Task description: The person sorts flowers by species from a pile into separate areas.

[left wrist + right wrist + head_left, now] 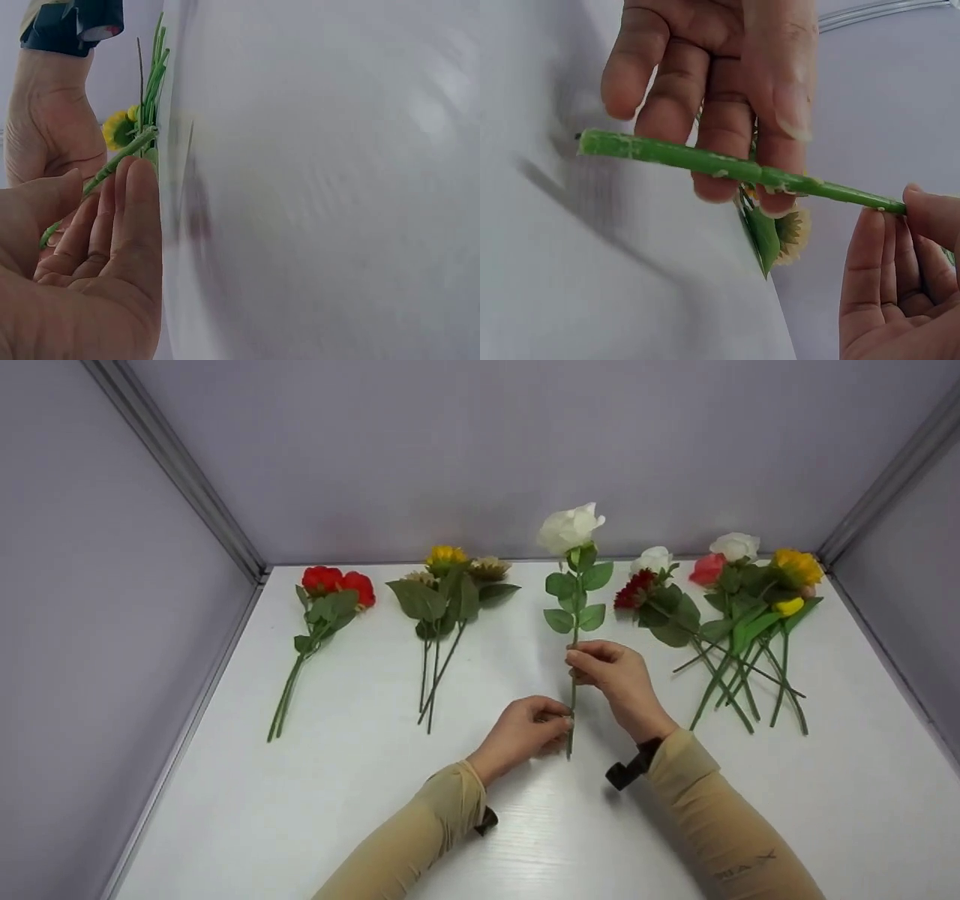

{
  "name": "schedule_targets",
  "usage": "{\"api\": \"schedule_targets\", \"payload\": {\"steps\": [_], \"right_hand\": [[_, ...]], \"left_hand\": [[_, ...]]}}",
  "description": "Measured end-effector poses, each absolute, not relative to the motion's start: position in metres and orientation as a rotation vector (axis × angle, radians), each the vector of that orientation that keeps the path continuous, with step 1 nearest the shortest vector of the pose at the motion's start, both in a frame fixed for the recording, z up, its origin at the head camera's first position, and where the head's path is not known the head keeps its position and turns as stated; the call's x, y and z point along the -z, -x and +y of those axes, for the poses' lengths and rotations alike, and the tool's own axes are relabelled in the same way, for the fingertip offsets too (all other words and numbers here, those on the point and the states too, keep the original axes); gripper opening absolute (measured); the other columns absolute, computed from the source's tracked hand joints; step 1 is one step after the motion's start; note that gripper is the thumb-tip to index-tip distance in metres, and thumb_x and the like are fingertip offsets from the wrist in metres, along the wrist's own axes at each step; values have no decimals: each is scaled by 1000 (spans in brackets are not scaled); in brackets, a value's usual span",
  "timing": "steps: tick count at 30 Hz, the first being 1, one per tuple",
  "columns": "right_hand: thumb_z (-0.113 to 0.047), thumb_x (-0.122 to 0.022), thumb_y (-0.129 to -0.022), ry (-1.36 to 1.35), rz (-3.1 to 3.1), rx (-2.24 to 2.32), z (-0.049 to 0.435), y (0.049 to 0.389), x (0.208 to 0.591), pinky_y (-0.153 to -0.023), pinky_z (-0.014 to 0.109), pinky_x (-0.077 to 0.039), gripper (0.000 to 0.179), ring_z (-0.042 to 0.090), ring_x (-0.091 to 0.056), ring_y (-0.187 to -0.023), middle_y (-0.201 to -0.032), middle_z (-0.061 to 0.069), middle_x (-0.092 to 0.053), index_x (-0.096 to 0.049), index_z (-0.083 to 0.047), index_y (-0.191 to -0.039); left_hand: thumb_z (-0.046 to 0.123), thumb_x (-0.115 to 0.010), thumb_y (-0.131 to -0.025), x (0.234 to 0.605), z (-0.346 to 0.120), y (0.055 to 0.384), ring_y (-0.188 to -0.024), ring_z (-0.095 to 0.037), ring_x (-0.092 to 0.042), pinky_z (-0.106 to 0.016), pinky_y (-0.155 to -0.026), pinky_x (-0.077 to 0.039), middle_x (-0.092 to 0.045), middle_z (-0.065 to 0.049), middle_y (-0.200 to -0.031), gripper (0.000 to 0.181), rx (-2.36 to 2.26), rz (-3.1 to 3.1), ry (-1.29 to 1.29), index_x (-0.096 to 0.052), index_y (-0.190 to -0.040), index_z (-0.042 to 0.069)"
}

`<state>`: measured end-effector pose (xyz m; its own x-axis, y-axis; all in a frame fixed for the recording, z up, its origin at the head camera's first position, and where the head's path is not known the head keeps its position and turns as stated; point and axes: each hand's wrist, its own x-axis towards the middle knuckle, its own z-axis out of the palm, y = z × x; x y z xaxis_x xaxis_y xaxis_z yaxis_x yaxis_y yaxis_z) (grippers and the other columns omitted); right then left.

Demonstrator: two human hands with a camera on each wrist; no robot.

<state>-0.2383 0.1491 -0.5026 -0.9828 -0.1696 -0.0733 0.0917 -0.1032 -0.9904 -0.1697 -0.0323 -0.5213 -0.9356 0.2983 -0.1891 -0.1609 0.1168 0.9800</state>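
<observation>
A single white rose [570, 529] stands nearly upright in front of me on a long green leafy stem. My right hand [619, 682] pinches the stem below the leaves, between thumb and fingertips; the right wrist view also shows this pinch [907, 217]. Lower down, near the cut end, is my left hand [529, 727]. Its fairly straight fingers [724, 127] lie behind the green stem [667, 155] in the right wrist view, the thumb a little off it. From the left wrist, the stem [112, 161] passes between the left thumb and fingers.
Two red flowers [339, 585] lie on the white table [337, 825] at left. Beside them is a group with a sunflower [446, 556] and brownish blooms. Mixed flowers [739, 585] with crossing stems lie at right. Grey panels [480, 450] enclose the table's back and sides.
</observation>
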Motion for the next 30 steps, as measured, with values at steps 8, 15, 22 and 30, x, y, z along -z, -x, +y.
{"api": "schedule_targets", "payload": {"steps": [8,15,22,30], "right_hand": [[-22,-83,-89,77,1970,2201,140,233,508,-79,33,-59,42,19,-68,-83,-102,11,-72,-70,6,-118],[-22,-81,-91,81,1956,2207,141,233,504,-79,34,-60,40,21,-70,-84,-100,13,-73,-71,5,-118],[-19,-79,-92,57,1963,2195,144,236,500,-81,37,-61,48,21,-71,-85,-104,14,-72,-64,12,-125],[-19,-80,-92,64,1973,2184,144,235,500,-81,37,-61,34,22,-71,-86,-102,14,-71,-71,4,-116]], "left_hand": [[11,-73,-95,525,-35,169,-83,-14,-70,-31,-72,-60,-72,-3,-92,12,-1900,2084,-132,-69,-102,3],[11,-72,-96,523,-36,169,-77,-16,-70,-31,-68,-60,-72,-5,-91,10,-1863,2108,-145,-69,-102,4],[12,-72,-96,520,-37,169,-80,-16,-70,-32,-70,-60,-71,-2,-93,14,-1826,2135,-147,-71,-106,2],[16,-73,-95,520,-36,170,-88,-18,-71,-32,-74,-60,-70,-3,-99,28,-1881,2134,-147,-70,-118,1]]}}
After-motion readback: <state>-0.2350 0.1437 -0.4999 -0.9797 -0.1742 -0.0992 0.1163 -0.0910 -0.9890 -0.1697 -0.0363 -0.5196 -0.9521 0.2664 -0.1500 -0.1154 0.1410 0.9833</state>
